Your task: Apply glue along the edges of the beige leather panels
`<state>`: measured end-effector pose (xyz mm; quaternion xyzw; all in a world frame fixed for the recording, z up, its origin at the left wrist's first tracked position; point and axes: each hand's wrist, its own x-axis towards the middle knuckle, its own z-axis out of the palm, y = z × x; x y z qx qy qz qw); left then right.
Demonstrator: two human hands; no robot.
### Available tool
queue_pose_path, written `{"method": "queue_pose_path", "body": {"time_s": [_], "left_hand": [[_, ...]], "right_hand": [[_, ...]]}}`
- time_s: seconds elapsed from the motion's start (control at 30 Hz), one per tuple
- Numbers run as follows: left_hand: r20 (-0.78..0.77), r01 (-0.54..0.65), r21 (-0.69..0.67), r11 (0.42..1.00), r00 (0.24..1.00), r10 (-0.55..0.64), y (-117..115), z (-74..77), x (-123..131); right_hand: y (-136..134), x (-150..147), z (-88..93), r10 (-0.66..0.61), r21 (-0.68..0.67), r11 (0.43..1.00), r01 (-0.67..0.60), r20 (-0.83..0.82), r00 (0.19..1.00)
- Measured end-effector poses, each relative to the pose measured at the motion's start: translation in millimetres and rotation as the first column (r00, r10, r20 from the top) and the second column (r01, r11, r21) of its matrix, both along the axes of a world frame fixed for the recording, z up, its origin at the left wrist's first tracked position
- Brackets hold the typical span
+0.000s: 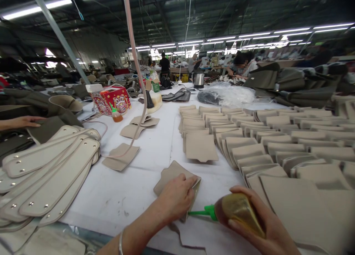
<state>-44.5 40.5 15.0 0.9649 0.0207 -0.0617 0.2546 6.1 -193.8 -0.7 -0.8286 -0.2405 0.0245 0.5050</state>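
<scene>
My left hand, with a bangle at its wrist, grips a beige leather-like piece near its right edge, fingers closed and bent over it. My right hand is wrapped round a squeeze bottle of amber liquid, tilted on its side. The bottle's green nozzle points left, its tip at the near edge of the piece, just by my left fingers. Whether the tip touches the piece I cannot tell. Below lies another beige piece, partly hidden by my left arm.
Rows of folded beige pieces fill the right side. Long pale panels with snaps are stacked at left, near another person's hand. A hose hangs down to the table. Behind stand a red box, a small bottle and a kettle.
</scene>
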Motion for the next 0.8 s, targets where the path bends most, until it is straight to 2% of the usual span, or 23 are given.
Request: {"method": "queue_pose_path", "body": {"time_s": [0.1,0.27,0.43,0.57,0.63,0.8], "left_hand": [[-0.001,-0.004,0.001,1.0,1.0,0.004,0,-1.4,0],[0.004,-0.014,-0.001,1.0,1.0,0.014,0,-3.3,-1],[0.013,-0.015,0.006,1.0,1.0,0.014,1,-1.9,-1],[-0.007,-0.022,0.014,1.0,1.0,0.022,0,1.5,-1],[-0.01,-0.02,0.012,1.0,1.0,0.02,0,3.1,-2],[-0.007,-0.014,0.011,1.0,1.0,0.014,-1,3.9,-2]], "right_hand": [[-1,-1,-2.9,-0.047,-0.022,0.999,0.047,0.007,0.999],[0,-5,-3.6,0.029,0.024,0.999,-0.027,-0.054,0.998],[4,-12,1.1,-0.056,0.02,0.998,0.058,-0.054,0.997],[0,-11,-6.0,0.041,0.034,0.999,-0.039,-0.052,0.998],[-5,-4,-10.6,0.061,0.009,0.998,-0.061,-0.031,0.998],[-12,9,-14.1,-0.002,-0.071,0.997,0.009,0.101,0.995]]}}
